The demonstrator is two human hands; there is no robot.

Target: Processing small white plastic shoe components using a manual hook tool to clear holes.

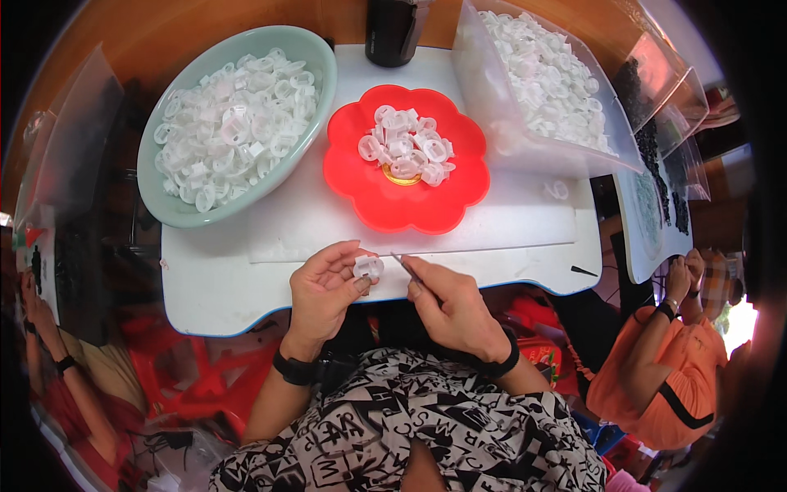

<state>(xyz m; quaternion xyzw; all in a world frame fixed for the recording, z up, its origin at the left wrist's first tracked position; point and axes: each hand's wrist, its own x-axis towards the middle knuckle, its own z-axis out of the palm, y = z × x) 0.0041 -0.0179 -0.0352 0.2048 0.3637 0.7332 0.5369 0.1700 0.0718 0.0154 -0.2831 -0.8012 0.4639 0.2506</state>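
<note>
Near the table's front edge, my left hand pinches a small round translucent white plastic part between thumb and fingers. My right hand is closed round a thin, dark, pointed tool, whose exact kind I cannot make out. Its tip points up and left toward the part, a small gap away from it. Just beyond my hands lies a red flower-shaped dish with a heap of similar white parts in its middle.
A pale green basin full of white parts stands at the back left. A clear plastic bin of them is at the back right. Between them is a black cup. One loose part lies beside the bin. Other people sit left and right.
</note>
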